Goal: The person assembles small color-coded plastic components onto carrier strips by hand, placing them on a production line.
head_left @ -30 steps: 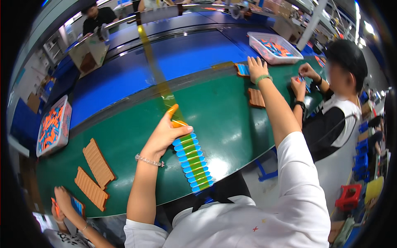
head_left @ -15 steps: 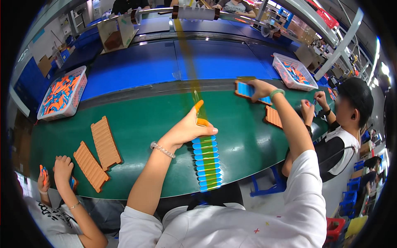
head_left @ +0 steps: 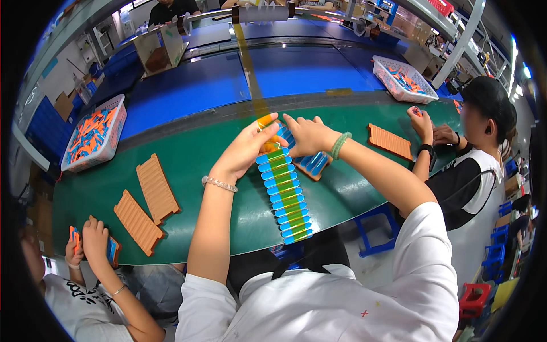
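Note:
A yellow tape strip (head_left: pixel 249 71) runs down from the far roller to my left hand (head_left: pixel 246 149), which is closed on it; orange covers show on the fingers. Below hangs a row of flat blue round-ended pieces (head_left: pixel 286 196), joined by the tape, which looks green across them. My right hand (head_left: pixel 313 137) lies over an orange-brown grooved tray (head_left: pixel 315 178) filled with blue pieces, gripping it close beside the upper end of the row. The hand hides part of the tray. Both hands nearly meet.
Grooved trays lie at left (head_left: pixel 158 188) and right (head_left: pixel 390 141) on the green table (head_left: pixel 216 233). White baskets with orange and blue pieces stand at left (head_left: pixel 108 142) and far right (head_left: pixel 393 85). Co-workers sit either side, their hands (head_left: pixel 97 242) (head_left: pixel 421 125) holding pieces.
My right hand has brought the filled tray from the right to the middle, beside my left hand. My left hand and the taped row's upper end have moved up and slightly left.

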Motion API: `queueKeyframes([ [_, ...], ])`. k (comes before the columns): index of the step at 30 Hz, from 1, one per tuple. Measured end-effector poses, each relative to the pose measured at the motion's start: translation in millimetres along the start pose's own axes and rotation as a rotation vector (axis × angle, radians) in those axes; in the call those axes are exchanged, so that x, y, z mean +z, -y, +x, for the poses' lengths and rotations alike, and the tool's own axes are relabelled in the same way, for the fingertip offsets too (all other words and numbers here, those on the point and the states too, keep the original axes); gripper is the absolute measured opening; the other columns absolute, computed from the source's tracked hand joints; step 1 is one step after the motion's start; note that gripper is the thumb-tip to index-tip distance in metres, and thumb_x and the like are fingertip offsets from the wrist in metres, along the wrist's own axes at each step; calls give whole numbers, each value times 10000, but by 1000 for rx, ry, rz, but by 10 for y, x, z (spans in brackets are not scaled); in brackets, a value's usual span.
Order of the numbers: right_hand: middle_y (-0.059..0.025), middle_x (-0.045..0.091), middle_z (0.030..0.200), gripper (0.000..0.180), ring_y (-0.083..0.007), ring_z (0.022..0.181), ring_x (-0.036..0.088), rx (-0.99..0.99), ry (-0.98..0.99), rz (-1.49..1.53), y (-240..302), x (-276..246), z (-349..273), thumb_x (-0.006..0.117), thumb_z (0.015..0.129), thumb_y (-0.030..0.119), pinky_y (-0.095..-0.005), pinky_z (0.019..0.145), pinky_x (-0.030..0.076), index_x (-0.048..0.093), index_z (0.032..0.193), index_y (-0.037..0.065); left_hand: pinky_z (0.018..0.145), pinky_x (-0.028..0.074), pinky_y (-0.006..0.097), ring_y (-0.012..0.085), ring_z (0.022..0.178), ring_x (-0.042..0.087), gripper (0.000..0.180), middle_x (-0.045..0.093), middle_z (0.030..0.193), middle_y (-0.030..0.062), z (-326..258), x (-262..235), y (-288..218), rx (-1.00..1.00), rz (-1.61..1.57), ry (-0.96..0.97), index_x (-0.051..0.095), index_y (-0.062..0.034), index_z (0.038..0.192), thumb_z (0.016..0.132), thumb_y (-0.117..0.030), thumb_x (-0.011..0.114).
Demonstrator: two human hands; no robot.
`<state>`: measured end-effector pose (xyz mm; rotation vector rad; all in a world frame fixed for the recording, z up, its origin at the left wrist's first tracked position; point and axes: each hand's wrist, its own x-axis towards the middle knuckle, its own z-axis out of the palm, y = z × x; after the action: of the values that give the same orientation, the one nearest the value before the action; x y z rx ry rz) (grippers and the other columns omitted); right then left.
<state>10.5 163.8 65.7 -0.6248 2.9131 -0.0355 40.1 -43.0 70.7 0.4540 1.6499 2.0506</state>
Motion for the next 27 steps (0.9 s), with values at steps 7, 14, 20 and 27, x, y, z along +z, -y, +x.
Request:
queueKeyframes([
  [7, -163, 665, 1053, 515, -247, 949, 660, 144, -235, 471, 195, -147, -466, 565, 925, 439, -347, 821, 497, 604, 1184, -5, 793, 498, 233, 78, 850, 585, 554, 651, 1002, 63, 13, -27, 24, 70, 80, -28, 406, -76, 1450, 1019, -418, 478],
  [14, -35, 661, 902, 311, -79, 796, 613, -6, -74, 1623, 680, 123, -589, 642, 942, 316, -257, 719, 508, 647, 997, 11, 857, 470, 261, 116, 972, 573, 566, 614, 1118, 30, 52, 1, 59, 158, 126, -70, 497, -79, 1393, 1012, -495, 442],
  [20, -19, 663, 908, 242, -76, 795, 617, 108, -255, 1906, 679, 134, -942, 637, 944, 229, -253, 712, 506, 640, 1047, 10, 1022, 377, 361, 187, 1153, 552, 721, 625, 1247, 84, 136, -145, 122, -45, 320, -139, 557, -5, 1324, 1004, -598, 300],
  [27, 3, 672, 964, 227, -54, 893, 604, 207, -122, 1847, 633, 563, -1874, 655, 932, 211, -225, 785, 476, 662, 1053, 19, 1116, 172, 454, 223, 1214, 538, 620, 643, 1263, 15, 282, -102, 508, 1, 857, -336, 434, -115, 1438, 1024, -540, 256],
])
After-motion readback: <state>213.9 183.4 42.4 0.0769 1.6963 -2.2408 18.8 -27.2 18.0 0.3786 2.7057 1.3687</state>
